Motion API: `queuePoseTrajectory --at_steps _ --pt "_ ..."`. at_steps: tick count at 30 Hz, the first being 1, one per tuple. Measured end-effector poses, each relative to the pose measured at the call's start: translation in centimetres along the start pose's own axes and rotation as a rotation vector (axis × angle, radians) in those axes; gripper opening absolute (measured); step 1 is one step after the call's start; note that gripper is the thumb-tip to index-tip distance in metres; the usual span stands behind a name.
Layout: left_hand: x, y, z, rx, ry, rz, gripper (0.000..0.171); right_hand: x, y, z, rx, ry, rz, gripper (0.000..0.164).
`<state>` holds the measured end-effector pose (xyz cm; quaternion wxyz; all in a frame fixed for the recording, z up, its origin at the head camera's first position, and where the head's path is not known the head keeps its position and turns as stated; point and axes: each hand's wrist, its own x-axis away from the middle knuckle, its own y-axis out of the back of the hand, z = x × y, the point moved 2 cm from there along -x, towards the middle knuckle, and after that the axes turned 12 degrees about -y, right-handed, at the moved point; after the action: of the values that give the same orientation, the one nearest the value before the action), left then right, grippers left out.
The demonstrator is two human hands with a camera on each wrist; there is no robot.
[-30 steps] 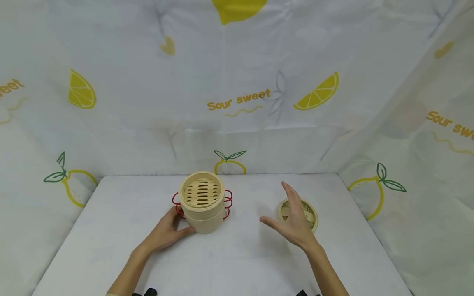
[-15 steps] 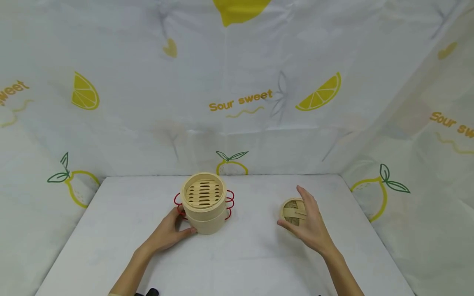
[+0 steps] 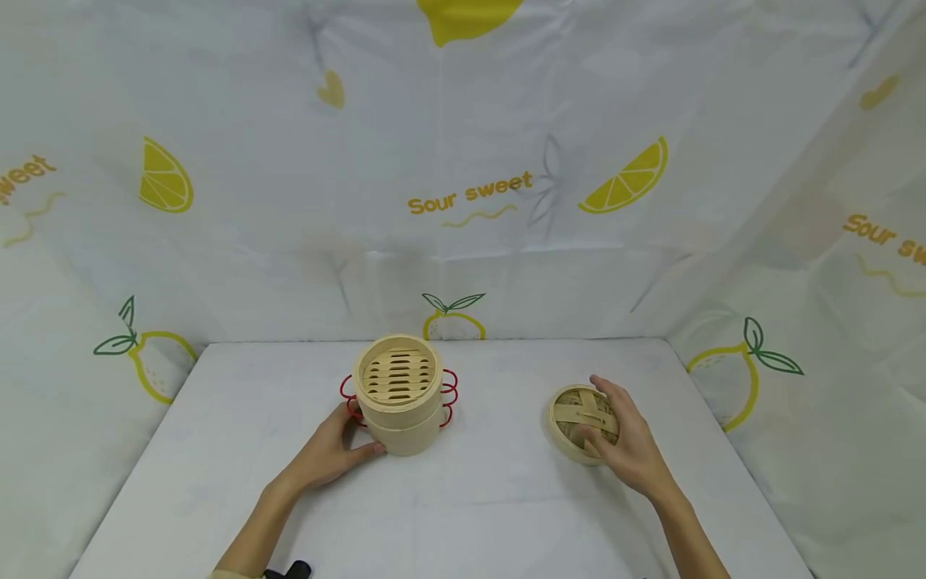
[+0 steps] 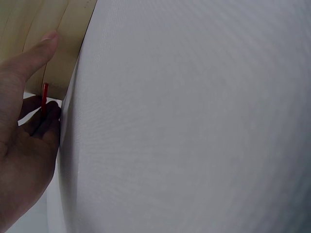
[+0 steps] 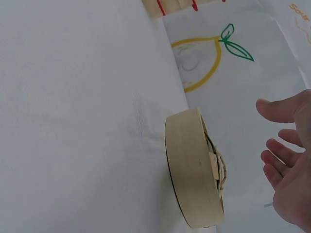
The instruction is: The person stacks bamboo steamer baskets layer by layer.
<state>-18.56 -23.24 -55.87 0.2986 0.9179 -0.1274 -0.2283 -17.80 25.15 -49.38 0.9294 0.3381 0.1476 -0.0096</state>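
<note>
A stacked bamboo steamer (image 3: 398, 402) with slatted top tier and red side handles stands upright at the table's left middle. My left hand (image 3: 329, 454) grips its lower left side, thumb along the front wall. In the left wrist view, the curled fingers (image 4: 48, 121) are beside a red handle (image 4: 44, 94), partly in shadow. Over to the right, a round bamboo steamer lid (image 3: 575, 414) with a woven top lies flat. My right hand (image 3: 629, 446) hovers over the lid's right side, thumb and fingers spread. The right wrist view has a gap between that hand (image 5: 291, 160) and the lid (image 5: 192, 170).
A white cloth covers the table (image 3: 477, 515). Behind it hangs a pale lemon-print curtain (image 3: 463, 273), which continues along both sides. A black object (image 3: 297, 569) shows beside the left forearm at the bottom edge.
My right hand has moved right and slightly nearer across the lid, uncovering most of its woven top. My left hand and the steamer have stayed in place.
</note>
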Motion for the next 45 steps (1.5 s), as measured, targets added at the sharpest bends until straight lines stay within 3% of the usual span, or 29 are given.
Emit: queuePoseTrajectory --at_steps 8,16,21,33,45 --pt "0.1 0.1 0.1 -0.002 -0.006 -0.014 0.073 -0.6 -0.1 -2.2 -0.01 0.095 -0.044 0.056" --pt "0.1 0.0 0.0 0.017 0.007 -0.01 0.072 -0.7 -0.2 -3.6 0.004 0.013 -0.017 0.035" --pt "0.0 0.0 -0.2 0.015 0.003 -0.008 0.074 -0.8 -0.2 -4.3 0.014 0.016 -0.016 0.027" --pt "0.0 -0.1 0.4 0.001 0.014 -0.001 0.072 -1.2 -0.6 -5.2 0.01 0.021 -0.035 0.02" --pt "0.1 0.0 0.5 0.018 -0.025 -0.012 0.065 -1.4 -0.7 -4.9 0.011 -0.073 -0.056 0.007"
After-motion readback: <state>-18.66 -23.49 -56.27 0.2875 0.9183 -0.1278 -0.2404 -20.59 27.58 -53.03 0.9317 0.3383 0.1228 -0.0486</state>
